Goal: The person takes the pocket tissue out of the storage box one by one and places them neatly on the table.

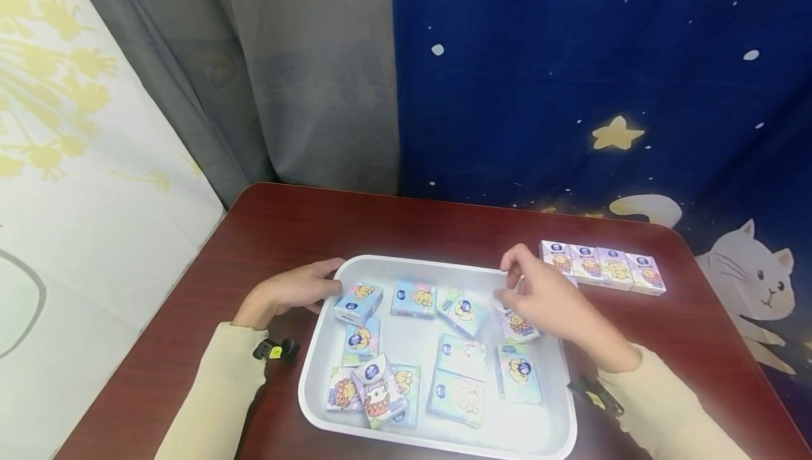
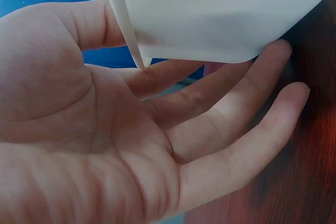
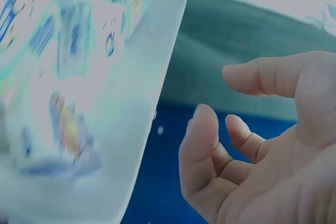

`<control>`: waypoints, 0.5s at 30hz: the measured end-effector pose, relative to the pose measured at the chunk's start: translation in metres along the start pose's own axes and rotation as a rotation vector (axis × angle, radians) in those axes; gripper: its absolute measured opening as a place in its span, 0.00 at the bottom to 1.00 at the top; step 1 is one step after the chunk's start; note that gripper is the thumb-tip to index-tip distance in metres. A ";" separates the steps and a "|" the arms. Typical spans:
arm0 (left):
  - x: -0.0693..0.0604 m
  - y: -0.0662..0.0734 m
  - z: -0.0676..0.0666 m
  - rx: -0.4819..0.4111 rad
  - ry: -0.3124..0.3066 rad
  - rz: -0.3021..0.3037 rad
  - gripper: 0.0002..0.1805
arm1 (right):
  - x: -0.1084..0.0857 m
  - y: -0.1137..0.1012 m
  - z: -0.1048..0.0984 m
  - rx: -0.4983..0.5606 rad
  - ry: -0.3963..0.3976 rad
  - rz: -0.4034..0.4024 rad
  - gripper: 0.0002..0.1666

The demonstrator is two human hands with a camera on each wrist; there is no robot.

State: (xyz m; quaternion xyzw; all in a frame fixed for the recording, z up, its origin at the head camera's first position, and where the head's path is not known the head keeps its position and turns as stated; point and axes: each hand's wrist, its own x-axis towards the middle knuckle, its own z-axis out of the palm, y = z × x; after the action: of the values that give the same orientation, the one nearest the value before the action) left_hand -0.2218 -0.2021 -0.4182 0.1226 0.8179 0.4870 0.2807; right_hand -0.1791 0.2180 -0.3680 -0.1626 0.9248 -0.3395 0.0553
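Note:
A white tray (image 1: 507, 439) holds several small cartoon-printed packs that look like pocket tissues; some overlap, such as the purple-topped pack (image 1: 380, 393) at the near left. My left hand (image 1: 298, 287) grips the tray's far left corner. In the left wrist view its thumb passes behind the tray rim (image 2: 123, 19) and the fingers lie below the wall. My right hand (image 1: 545, 298) hovers over the far right corner, thumb and fingers loosely bent and apart. Between them the right wrist view shows nothing held. Below that hand lies a purple pack (image 1: 517, 326), partly hidden.
A row of several pink and purple packs (image 1: 615, 268) stands on the dark red table (image 1: 406, 224) beyond the tray's right corner. Part of another pack shows behind my right hand. Grey curtain (image 1: 317, 79) and blue star-printed curtain (image 1: 507, 94) hang behind the table.

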 end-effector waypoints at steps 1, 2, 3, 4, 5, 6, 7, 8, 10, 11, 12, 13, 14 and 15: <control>0.000 0.000 0.000 -0.002 0.000 0.001 0.26 | 0.001 -0.005 0.003 -0.008 -0.009 -0.014 0.21; 0.000 0.000 0.000 -0.003 -0.001 0.002 0.26 | 0.002 -0.009 0.006 -0.012 -0.022 -0.026 0.21; -0.001 0.000 0.000 -0.004 -0.001 0.002 0.26 | 0.003 -0.013 0.010 -0.021 -0.034 -0.039 0.21; -0.001 0.001 0.000 -0.006 -0.001 0.002 0.26 | 0.004 -0.017 0.013 -0.030 -0.047 -0.055 0.22; -0.001 0.001 0.000 -0.006 0.000 0.001 0.26 | 0.004 -0.021 0.017 -0.040 -0.061 -0.067 0.22; -0.001 0.001 0.000 -0.006 0.001 -0.001 0.27 | 0.005 -0.025 0.021 -0.045 -0.079 -0.075 0.22; -0.001 0.001 0.000 -0.004 0.001 -0.003 0.27 | 0.005 -0.028 0.025 -0.055 -0.089 -0.090 0.22; -0.001 0.001 0.000 -0.003 0.002 -0.005 0.27 | 0.005 -0.031 0.029 -0.060 -0.104 -0.107 0.22; -0.001 0.001 0.000 -0.005 0.002 -0.008 0.27 | 0.005 -0.038 0.038 -0.068 -0.134 -0.134 0.22; -0.001 0.000 0.000 -0.005 0.002 -0.009 0.27 | 0.005 -0.042 0.042 -0.070 -0.150 -0.142 0.22; -0.001 0.000 0.000 -0.006 0.001 -0.009 0.26 | 0.004 -0.045 0.046 -0.070 -0.166 -0.146 0.22; 0.000 0.000 0.000 -0.008 -0.001 -0.009 0.26 | 0.004 -0.048 0.051 -0.073 -0.180 -0.152 0.22; 0.000 0.000 0.000 -0.011 -0.003 -0.010 0.25 | 0.003 -0.051 0.055 -0.076 -0.199 -0.154 0.22; 0.000 0.000 0.000 -0.014 -0.004 -0.010 0.25 | 0.002 -0.054 0.058 -0.072 -0.220 -0.156 0.22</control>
State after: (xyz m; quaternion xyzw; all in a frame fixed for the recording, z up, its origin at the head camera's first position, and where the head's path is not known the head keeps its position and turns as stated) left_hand -0.2217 -0.2017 -0.4180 0.1178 0.8146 0.4909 0.2855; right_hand -0.1547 0.1431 -0.3779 -0.2720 0.9093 -0.2895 0.1240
